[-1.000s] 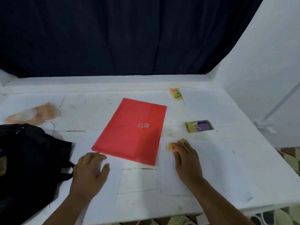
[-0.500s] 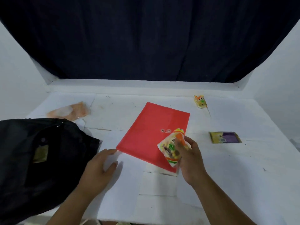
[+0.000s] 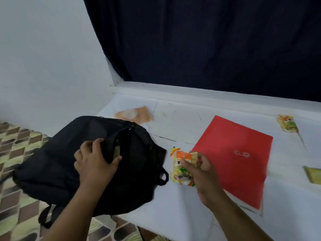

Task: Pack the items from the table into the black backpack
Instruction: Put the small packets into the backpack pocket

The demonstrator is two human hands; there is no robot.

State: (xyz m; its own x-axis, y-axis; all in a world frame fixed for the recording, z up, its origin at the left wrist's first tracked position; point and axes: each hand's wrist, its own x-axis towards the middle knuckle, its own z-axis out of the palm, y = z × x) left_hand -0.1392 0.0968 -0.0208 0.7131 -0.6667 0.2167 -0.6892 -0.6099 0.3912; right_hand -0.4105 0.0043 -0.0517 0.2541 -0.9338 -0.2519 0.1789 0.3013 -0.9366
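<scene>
Left hand (image 3: 94,164) grips the backpack (image 3: 86,162) opening; right hand (image 3: 201,173) pinches a snack packet (image 3: 182,169).
The backpack's inside is too dark to make out; a yellow packet (image 3: 314,174) is cut off at right.

Makeshift recording booth in a home, dark curtain (image 3: 208,40) backdrop, white walls (image 3: 48,58); patterned floor tiles (image 3: 15,148)

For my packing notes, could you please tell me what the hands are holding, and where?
The right hand pinches the snack packet at its right edge; the left hand grips the backpack beside its opening.
</scene>
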